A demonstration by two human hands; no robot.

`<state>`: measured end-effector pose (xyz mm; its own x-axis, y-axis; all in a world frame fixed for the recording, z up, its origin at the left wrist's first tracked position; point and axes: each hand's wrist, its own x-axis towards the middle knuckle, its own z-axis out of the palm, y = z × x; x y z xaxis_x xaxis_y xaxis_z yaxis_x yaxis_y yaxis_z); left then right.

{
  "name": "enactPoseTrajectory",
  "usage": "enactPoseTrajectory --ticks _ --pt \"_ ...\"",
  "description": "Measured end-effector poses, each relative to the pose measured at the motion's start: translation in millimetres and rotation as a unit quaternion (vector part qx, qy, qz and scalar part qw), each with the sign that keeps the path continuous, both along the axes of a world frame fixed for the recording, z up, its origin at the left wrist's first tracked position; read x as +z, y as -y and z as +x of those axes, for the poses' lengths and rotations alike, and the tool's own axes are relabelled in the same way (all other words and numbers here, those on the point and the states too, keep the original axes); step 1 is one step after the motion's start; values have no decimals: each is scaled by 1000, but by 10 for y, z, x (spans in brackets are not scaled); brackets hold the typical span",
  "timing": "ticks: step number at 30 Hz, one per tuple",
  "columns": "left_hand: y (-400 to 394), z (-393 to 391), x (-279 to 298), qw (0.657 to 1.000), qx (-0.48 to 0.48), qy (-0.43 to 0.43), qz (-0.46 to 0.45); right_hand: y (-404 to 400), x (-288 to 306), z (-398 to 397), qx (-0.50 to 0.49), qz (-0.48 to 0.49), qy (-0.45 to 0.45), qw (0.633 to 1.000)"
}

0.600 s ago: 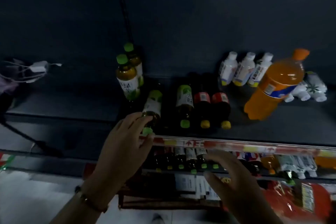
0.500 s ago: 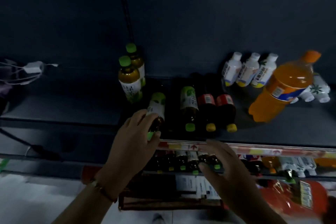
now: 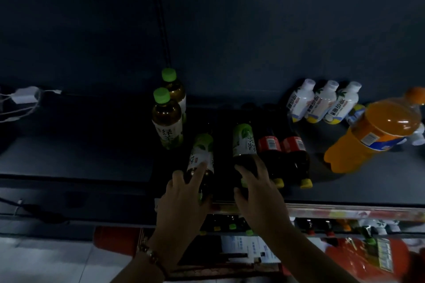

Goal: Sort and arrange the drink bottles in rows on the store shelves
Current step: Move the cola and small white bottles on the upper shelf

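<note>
Bottles (image 3: pixel 201 156), glossy cylinders lying flat, one per hand (image 3: pixel 184 200).

Dim, underexposed wide-angle view, soft throughout, edges bowed, with glare on the orange bottle (image 3: pixel 377 131).

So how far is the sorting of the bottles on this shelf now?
Done: two green-cap tea bottles stand in a row, and three white bottles stand together. In hand: the left hand and right hand each grip a lying tea bottle. Left: two lying red-label bottles and the tilted orange bottle.
</note>
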<state>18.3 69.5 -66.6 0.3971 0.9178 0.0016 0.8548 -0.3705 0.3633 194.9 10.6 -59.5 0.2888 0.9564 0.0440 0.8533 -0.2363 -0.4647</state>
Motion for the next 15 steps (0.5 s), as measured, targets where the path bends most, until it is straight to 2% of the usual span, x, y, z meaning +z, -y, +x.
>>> enactPoseTrajectory --ticks 4,8,15 --pt "53 -19 -23 1000 -23 19 -2 1 -83 -14 11 -35 -5 999" --pt "-17 -107 92 998 -35 43 18 -46 -88 16 20 3 -22 1000" --pt "-221 -336 629 969 -93 133 188 47 378 16 71 62 23 995"
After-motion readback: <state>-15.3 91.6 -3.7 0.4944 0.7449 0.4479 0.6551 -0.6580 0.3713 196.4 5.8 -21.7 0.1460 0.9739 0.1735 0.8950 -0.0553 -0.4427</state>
